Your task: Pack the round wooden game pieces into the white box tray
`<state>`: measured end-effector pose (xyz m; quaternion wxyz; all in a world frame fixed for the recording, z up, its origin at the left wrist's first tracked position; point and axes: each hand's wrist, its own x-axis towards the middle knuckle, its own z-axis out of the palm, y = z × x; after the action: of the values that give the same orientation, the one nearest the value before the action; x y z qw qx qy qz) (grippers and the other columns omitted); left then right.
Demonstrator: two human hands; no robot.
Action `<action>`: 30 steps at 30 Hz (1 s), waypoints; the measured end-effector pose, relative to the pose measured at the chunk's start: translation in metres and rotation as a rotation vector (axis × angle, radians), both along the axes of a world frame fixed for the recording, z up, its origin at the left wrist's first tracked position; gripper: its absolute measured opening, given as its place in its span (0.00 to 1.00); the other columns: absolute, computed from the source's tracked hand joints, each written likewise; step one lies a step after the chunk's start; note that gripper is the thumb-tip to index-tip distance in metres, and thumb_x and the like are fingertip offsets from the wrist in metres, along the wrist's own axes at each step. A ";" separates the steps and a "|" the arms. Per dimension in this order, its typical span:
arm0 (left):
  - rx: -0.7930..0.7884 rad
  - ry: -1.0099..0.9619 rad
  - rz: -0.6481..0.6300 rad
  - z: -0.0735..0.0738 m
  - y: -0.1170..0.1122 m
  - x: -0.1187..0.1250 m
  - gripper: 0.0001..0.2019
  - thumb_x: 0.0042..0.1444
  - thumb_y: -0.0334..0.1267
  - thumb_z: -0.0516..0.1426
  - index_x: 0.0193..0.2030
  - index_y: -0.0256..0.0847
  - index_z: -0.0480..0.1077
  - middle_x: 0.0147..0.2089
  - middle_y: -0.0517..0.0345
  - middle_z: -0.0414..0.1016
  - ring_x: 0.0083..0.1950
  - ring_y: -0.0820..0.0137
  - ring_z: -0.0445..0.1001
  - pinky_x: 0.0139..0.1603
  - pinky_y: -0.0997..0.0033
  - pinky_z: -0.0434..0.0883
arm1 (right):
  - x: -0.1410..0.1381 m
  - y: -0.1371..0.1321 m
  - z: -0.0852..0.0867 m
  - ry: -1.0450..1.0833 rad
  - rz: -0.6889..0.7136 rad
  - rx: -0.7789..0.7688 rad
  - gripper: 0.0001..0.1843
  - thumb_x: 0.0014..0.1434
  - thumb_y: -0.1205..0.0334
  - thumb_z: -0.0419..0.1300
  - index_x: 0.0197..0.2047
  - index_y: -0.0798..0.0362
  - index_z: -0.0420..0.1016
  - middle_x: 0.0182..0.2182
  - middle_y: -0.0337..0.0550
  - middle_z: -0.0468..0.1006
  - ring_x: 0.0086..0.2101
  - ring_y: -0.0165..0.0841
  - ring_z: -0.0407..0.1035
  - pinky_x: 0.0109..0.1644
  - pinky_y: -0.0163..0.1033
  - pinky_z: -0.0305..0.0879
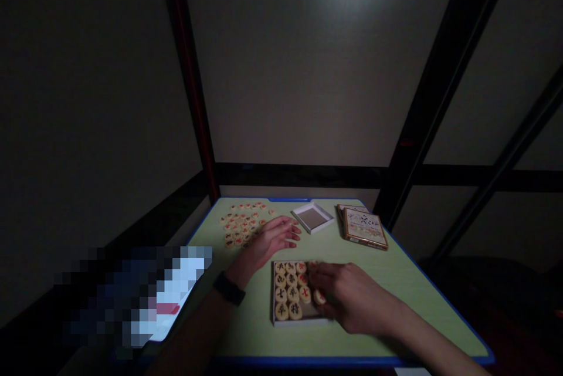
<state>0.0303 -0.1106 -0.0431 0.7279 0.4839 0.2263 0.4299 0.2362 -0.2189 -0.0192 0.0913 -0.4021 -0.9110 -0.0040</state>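
Note:
My right hand (345, 297) is over the right side of a shallow open box (299, 323). Its fingers are bent around a red-marked Chinese chess piece (319, 297) and partly hide it. Rows of round pieces lie in the box, black-marked ones (280, 294) at the left and red-marked ones (302, 278) beside them. My left hand (275, 238), with a dark band (229, 288) on the wrist, hovers beyond the box with fingers stretched out and holds nothing. Just to its left, many loose Chinese chess pieces (238, 224) are spread on the table.
A white open box lid (329, 223) lies at the far middle of the green, blue-edged table (413, 305). Two flat printed boxes (365, 228) are stacked at the far right. A blurred-out bright screen (176, 288) is at the left edge. Walls stand behind.

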 end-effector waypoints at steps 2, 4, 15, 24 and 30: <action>-0.002 0.001 -0.006 0.001 -0.001 0.000 0.15 0.50 0.43 0.67 0.41 0.36 0.73 0.39 0.50 0.76 0.40 0.66 0.75 0.40 0.68 0.68 | -0.003 0.001 -0.003 -0.045 -0.008 -0.021 0.11 0.51 0.66 0.62 0.41 0.53 0.75 0.40 0.45 0.78 0.36 0.36 0.73 0.34 0.37 0.60; -0.005 0.000 -0.020 0.002 -0.001 0.000 0.15 0.50 0.43 0.67 0.41 0.36 0.73 0.39 0.51 0.76 0.39 0.67 0.75 0.40 0.68 0.68 | -0.006 0.003 -0.005 -0.076 -0.017 -0.013 0.13 0.50 0.67 0.62 0.41 0.54 0.75 0.40 0.47 0.78 0.36 0.38 0.73 0.34 0.38 0.60; 0.005 -0.004 -0.007 0.003 -0.003 0.002 0.14 0.48 0.42 0.67 0.38 0.36 0.74 0.36 0.52 0.76 0.36 0.70 0.74 0.38 0.71 0.67 | 0.005 0.005 0.005 0.014 -0.074 0.133 0.04 0.51 0.67 0.61 0.34 0.53 0.74 0.29 0.41 0.75 0.25 0.30 0.64 0.28 0.39 0.44; 0.003 -0.003 0.002 0.004 -0.003 0.002 0.14 0.47 0.42 0.67 0.37 0.35 0.74 0.35 0.53 0.76 0.35 0.70 0.74 0.37 0.71 0.67 | -0.012 0.005 -0.003 -0.152 -0.055 0.059 0.11 0.49 0.69 0.61 0.38 0.55 0.75 0.35 0.47 0.80 0.30 0.35 0.71 0.28 0.40 0.48; -0.009 -0.005 0.010 0.004 -0.002 0.002 0.15 0.46 0.41 0.68 0.36 0.35 0.74 0.36 0.53 0.76 0.36 0.70 0.74 0.37 0.71 0.66 | -0.011 0.006 -0.005 -0.139 -0.042 0.066 0.17 0.49 0.70 0.61 0.44 0.53 0.75 0.36 0.45 0.80 0.29 0.34 0.71 0.28 0.39 0.46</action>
<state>0.0326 -0.1123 -0.0392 0.7285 0.4783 0.2290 0.4337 0.2252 -0.2124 -0.0247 0.0409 -0.4167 -0.9059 -0.0639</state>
